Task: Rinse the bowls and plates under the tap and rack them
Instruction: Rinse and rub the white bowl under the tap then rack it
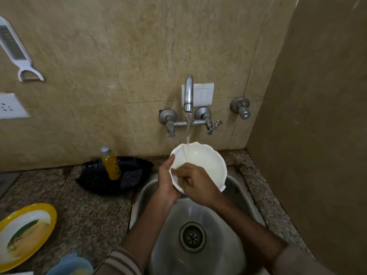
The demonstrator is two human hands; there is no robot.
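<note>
Steel sink [170, 247], tap [188, 92] running: white bowl [206, 161], left hand [166, 177] clamped on left rim, right hand [196, 180] curled inside; wet grip may slip, chipping it

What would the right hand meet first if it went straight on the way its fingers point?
Probably the inner wall of the bowl, just before the left hand gripping that rim; depth is unclear.

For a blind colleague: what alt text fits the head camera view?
A white scalloped bowl is held under a running wall tap above a steel sink: the left hand grips its rim, the right hand curls inside it. A yellow-rimmed plate and a black tray with a yellow bottle sit on the counter, left.
</note>
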